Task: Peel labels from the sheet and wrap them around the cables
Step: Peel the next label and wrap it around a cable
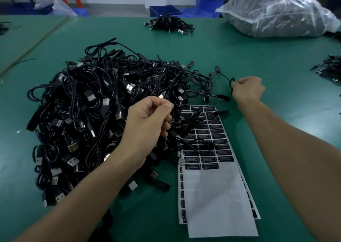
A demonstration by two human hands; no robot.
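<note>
The right grip (pixel 247 89) is closed, its curled fingers pinching a thin black cable (pixel 224 76) just beyond the far right corner of the label sheet (pixel 217 195); the cable runs from the fingertips up and left to a small connector lying on the green surface (pixel 267 61). The left grip (pixel 147 120) is curled too, thumb tip pressed against the forefinger, and hangs over the near right edge of the big pile of cables (pixel 88 109); black strands show under its fingers, but I cannot tell whether it actually holds one. Between the two forearms the label sheet lies flat on the surface, its far half still filled with rows of black labels (pixel 218 136), its near half bare white backing. The sheet's far left part is overlapped by stray cables from the pile, and one loose strand crosses the label rows. Farther out, a smaller bundle of cables (pixel 169 25) sits near the far edge, a clear plastic bag (pixel 276 11) stuffed with dark contents lies at the far right, and another heap of cables (pixel 330 70) shows at the right border
</note>
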